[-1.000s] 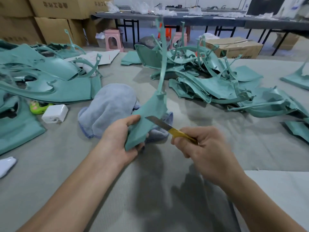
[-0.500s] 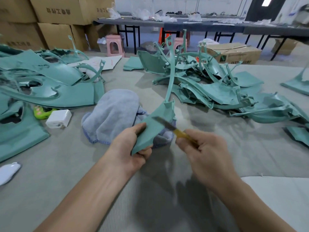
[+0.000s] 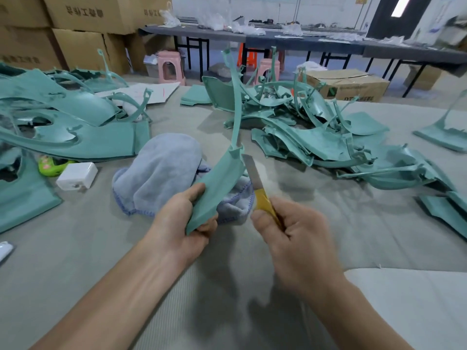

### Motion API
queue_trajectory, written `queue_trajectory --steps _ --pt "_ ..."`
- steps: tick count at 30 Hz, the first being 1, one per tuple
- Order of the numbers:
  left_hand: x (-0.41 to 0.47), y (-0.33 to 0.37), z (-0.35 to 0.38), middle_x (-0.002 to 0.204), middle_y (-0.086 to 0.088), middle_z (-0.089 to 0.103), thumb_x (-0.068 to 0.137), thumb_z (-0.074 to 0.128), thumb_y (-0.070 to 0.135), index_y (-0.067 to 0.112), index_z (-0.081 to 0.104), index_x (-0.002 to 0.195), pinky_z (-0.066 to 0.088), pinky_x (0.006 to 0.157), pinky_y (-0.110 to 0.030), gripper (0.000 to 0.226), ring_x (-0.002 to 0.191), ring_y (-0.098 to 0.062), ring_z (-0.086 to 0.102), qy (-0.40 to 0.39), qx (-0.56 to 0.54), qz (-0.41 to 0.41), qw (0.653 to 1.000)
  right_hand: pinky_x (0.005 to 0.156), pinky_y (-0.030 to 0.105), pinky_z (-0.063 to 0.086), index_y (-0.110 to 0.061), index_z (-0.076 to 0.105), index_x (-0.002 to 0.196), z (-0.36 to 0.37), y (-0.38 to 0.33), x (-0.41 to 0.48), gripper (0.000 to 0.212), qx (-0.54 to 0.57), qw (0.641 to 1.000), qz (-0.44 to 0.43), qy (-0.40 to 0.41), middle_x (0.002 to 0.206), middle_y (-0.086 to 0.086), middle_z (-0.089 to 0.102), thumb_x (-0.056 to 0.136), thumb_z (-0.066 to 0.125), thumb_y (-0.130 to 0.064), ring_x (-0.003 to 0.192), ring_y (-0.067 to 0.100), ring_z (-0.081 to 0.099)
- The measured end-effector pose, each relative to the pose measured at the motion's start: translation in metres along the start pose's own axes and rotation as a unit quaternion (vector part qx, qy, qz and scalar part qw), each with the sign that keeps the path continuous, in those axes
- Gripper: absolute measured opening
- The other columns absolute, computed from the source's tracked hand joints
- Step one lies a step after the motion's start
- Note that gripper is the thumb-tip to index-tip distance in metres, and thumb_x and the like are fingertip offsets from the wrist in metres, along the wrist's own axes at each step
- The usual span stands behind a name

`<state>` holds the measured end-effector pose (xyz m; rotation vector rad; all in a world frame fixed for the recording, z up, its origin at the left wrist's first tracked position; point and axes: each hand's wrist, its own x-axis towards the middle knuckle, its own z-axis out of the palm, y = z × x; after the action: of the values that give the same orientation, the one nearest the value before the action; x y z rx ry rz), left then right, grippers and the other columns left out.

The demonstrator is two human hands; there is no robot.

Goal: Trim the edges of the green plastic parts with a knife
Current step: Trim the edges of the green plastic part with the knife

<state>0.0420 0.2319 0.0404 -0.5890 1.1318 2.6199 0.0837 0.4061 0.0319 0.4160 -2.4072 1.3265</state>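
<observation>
Over grey cloth (image 3: pixel 161 173) | left hand (image 3: pixel 182 223) grips green part (image 3: pixel 219 183) | knife (image 3: pixel 255 178) alongside (right hand (image 3: pixel 295 236))

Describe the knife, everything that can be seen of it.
The knife has a flat, pale metal blade with a squared tip and a yellow handle. The right hand grips the handle, fingers curled round it, hiding its lower end. The blade points up and away, slightly leftward, lying along the right edge of the green plastic part held by the left hand, above the blue cloth.
</observation>
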Motion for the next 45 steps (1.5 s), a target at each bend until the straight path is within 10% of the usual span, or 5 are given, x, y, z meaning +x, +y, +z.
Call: queue_trajectory --steps 10,21,27,35,45 --pt "0.0 -0.008 0.003 0.072 0.001 0.076 0.096 0.061 0.012 0.012 0.071 0.091 0.052 0.044 -0.022 0.012 0.059 -0.015 0.072 0.054 0.181 0.196 0.962 0.062 0.024 0.039 -0.011 0.067 0.077 -0.025 0.023 0.017 0.018 0.142 0.965 0.063 0.21 0.068 0.009 0.057 0.094 0.063 -0.017 0.066 0.013 0.05" --pt "0.001 -0.017 -0.017 0.084 0.017 0.07 0.082 0.062 0.047 0.042 0.063 0.095 0.051 0.063 -0.02 0.014 0.075 -0.004 0.066 -0.031 0.509 0.429 0.745 0.11 0.047 0.025 -0.008 0.074 0.084 -0.037 0.009 0.025 0.022 -0.385 0.9 -0.059 0.197 0.141 0.01 0.062 0.089 0.058 -0.022 0.133 0.034 0.049" --pt "0.006 -0.013 -0.014 0.071 0.009 0.068 0.078 0.071 0.049 0.028 0.067 0.084 0.049 0.058 -0.033 0.023 0.063 -0.008 0.059 -0.086 0.464 0.388 0.792 0.069 0.037 0.03 -0.016 0.045 0.061 -0.047 0.013 0.031 0.038 -0.311 0.943 0.084 0.083 0.056 -0.003 0.051 0.098 0.05 -0.021 0.056 0.018 0.046" --pt "0.01 -0.001 -0.012 0.092 -0.002 0.078 0.065 0.084 0.014 0.018 0.076 0.089 0.055 0.077 -0.023 0.025 0.085 -0.011 0.071 -0.088 0.311 0.268 0.907 0.049 0.035 0.026 -0.004 0.043 0.064 -0.061 0.03 0.036 0.036 -0.093 0.958 0.162 0.218 0.046 -0.005 0.037 0.086 0.055 -0.03 0.049 0.018 0.034" --pt "0.005 -0.013 -0.006 0.076 0.002 0.064 0.077 0.074 0.028 0.01 0.069 0.078 0.046 0.072 -0.028 0.019 0.075 -0.013 0.057 -0.14 0.332 0.339 0.869 0.061 0.036 0.029 -0.008 0.053 0.067 -0.041 0.045 0.033 0.026 0.104 0.975 0.146 0.129 0.063 0.004 0.044 0.09 0.06 -0.018 0.062 0.016 0.038"
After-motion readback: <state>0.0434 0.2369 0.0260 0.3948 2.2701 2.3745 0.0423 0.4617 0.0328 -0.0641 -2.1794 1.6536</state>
